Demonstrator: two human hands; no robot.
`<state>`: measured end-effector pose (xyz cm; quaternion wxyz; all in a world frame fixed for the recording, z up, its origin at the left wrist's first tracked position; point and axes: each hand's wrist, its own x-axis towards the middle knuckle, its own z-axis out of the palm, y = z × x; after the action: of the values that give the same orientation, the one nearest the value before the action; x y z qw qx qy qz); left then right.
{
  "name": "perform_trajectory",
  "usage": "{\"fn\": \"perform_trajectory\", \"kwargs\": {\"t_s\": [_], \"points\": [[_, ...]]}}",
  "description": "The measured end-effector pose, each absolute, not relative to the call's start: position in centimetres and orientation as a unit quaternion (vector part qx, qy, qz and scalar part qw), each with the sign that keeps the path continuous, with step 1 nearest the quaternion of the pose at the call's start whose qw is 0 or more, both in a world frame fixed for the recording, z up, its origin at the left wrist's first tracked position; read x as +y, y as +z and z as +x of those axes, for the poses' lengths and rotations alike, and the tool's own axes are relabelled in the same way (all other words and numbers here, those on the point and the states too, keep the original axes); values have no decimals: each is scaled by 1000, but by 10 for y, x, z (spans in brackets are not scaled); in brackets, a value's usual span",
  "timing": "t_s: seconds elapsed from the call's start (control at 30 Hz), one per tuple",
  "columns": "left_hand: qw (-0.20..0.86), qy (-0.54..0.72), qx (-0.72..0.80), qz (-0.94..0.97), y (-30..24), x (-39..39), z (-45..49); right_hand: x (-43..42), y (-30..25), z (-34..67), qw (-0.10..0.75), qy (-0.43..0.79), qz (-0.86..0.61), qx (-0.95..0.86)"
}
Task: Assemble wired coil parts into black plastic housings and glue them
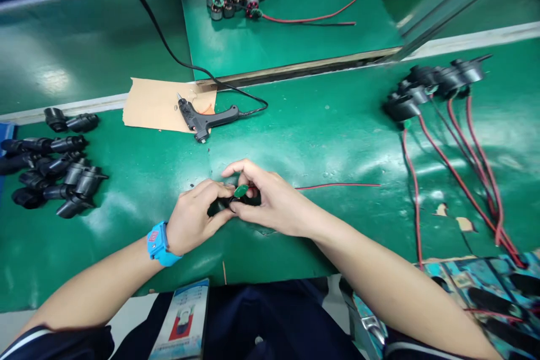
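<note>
Two-handed work at the centre of the frame, just over the worktop (320, 152): pinches a black part (223, 202) between thumb and fingers of the left hand (192, 214); holds a green disc (241, 190) close to it in the right hand (272, 202), mostly closed, with forefinger raised and a red wire (337, 185) trailing rightward. Looks like the step of matching disc to black part; seems to call for steady, careful alignment. Reaches in from both lower corners, with fingertips nearly meeting. Cannot tell the exact hidden contact.
</note>
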<state>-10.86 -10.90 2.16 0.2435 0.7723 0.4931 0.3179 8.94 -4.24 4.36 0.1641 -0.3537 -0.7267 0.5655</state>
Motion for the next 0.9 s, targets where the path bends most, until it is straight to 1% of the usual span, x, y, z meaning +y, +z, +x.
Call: {"fn": "perform_trajectory", "kwargs": {"t_s": [0.07, 0.13, 0.2, 0.27, 0.4, 0.5, 0.63, 0.7, 0.77, 0.9], "points": [[249, 310, 500, 770, 23, -108, -109, -41, 47, 104, 163, 562, -356, -729], [249, 291, 507, 772, 25, -105, -108, -44, 48, 123, 169, 533, -377, -739], [250, 269, 502, 783, 28, -97, -106, -54, 46, 143, 182, 456, -420, -763], [250, 242, 488, 801, 30, -82, -99, -68, 39, 160, 209, 353, -464, -785], [239, 177, 452, 841, 30, -32, -65, -92, 18, 188, 251, 163, -527, -795], [220, 143, 412, 872, 30, 9, -18, -91, 4, 211, 250, 80, -577, -773], [183, 144, 391, 891, 35, 52, 39, -78, 0, 239, 254, -2, -629, -735], [152, 152, 411, 886, 45, 74, 47, -75, 3, 244, 246, -46, -636, -730], [111, 167, 463, 863, 60, 100, 38, -79, 4, 242, 234, -79, -620, -744], [25, 195, 629, 752, 90, 162, -21, -90, -3, 225, 247, -71, -555, -791]]}}
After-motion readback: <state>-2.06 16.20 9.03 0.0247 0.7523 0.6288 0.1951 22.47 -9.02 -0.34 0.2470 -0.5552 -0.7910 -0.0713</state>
